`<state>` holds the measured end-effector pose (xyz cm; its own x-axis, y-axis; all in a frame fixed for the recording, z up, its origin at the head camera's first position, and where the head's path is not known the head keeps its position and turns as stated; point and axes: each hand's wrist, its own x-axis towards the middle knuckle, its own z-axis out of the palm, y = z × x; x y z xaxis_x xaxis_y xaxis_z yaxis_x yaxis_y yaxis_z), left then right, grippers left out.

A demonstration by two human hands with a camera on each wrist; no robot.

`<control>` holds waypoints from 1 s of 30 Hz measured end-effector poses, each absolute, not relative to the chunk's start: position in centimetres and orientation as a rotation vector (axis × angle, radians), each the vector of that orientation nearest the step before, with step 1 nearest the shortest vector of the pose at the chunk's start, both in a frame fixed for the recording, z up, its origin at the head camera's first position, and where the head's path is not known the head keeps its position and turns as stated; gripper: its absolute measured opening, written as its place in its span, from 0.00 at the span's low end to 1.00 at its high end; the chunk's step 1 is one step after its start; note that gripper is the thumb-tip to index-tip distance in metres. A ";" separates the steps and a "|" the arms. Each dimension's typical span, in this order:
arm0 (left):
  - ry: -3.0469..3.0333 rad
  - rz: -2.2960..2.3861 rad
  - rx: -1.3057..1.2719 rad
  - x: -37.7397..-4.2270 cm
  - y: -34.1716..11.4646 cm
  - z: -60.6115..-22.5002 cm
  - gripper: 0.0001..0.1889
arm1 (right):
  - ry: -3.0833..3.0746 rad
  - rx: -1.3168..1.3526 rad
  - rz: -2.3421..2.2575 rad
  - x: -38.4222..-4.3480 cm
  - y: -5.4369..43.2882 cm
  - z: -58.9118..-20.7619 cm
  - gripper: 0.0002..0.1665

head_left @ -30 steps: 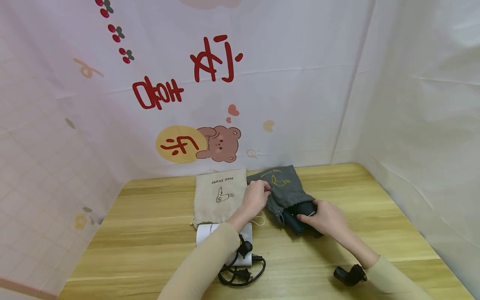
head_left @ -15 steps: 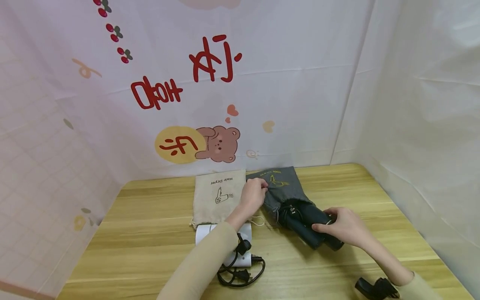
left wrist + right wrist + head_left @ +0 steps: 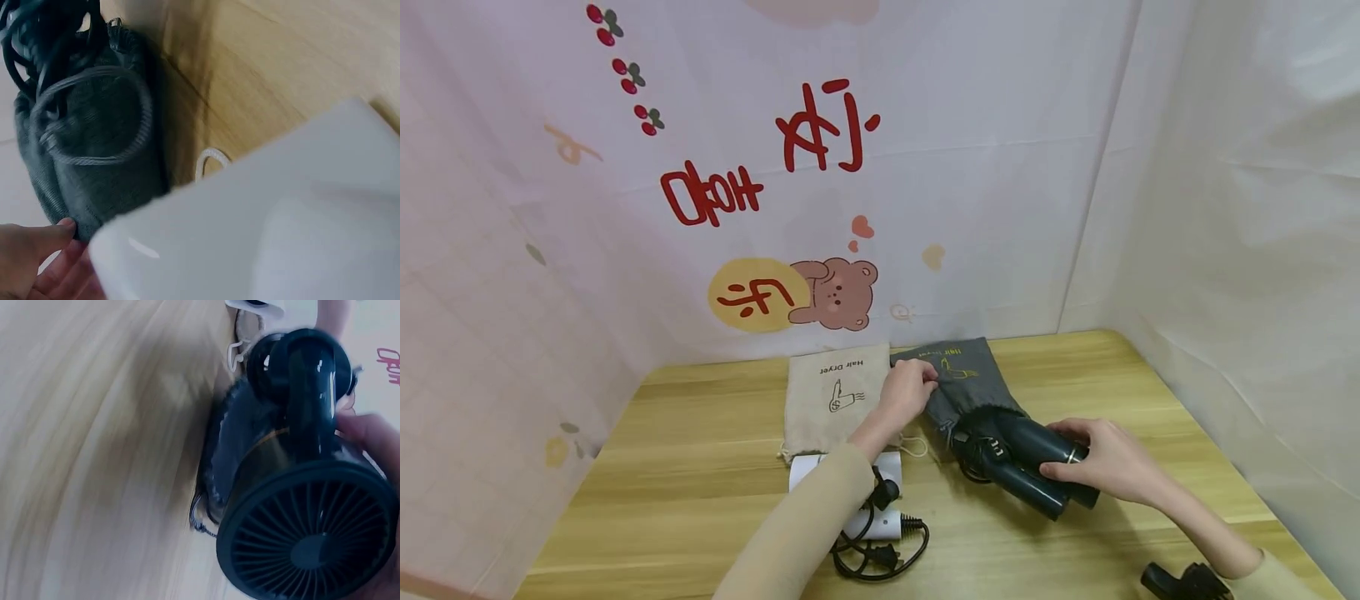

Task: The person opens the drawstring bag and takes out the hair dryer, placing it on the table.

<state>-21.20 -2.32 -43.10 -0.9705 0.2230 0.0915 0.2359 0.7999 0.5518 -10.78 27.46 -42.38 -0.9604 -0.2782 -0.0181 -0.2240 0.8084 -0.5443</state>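
Observation:
A dark green hair dryer (image 3: 1037,442) with its handle folded alongside the barrel lies partly inside a grey drawstring bag (image 3: 973,387). Its coiled black cord shows at the bag's mouth. My right hand (image 3: 1105,462) grips the dryer's outer end, thumb on the near side and fingers over the top. In the right wrist view the round slotted grille (image 3: 306,531) faces the camera. My left hand (image 3: 908,392) pinches the bag's cloth near its far left corner. A grey drawstring loop (image 3: 147,115) hangs at the bag in the left wrist view.
A beige bag (image 3: 820,400) printed "Hair Dryer" lies flat left of the grey one. In front of it, partly under my left forearm, is a white hair dryer (image 3: 805,468) with a black plug (image 3: 886,556). A white cloth wall (image 3: 1000,208) borders the wooden table (image 3: 700,467).
My right hand has drawn the dark green hair dryer out of the grey bag, toward the right and nearer me; much more of it shows. My left hand stays on the cloth.

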 end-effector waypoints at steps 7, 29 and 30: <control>-3.047 -0.815 -0.456 -20.7 -2.7 -43.0 0.09 | 2.886 -0.557 -0.803 -11.0 27.9 -42.4 0.38; -3.181 -0.624 -0.616 -20.1 -3.0 -43.9 0.08 | 2.664 -0.936 -0.801 -12.4 27.2 -43.7 0.35; -3.193 -0.607 -0.624 -20.1 -3.0 -43.9 0.09 | 2.656 -0.943 -0.802 -12.4 27.1 -43.8 0.35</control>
<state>-20.10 -3.00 -43.94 -0.9154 0.3919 -0.0925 0.3305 0.8626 0.3831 -12.42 27.13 -43.84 -0.7731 -0.6340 -0.0159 -0.5192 0.6471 -0.5584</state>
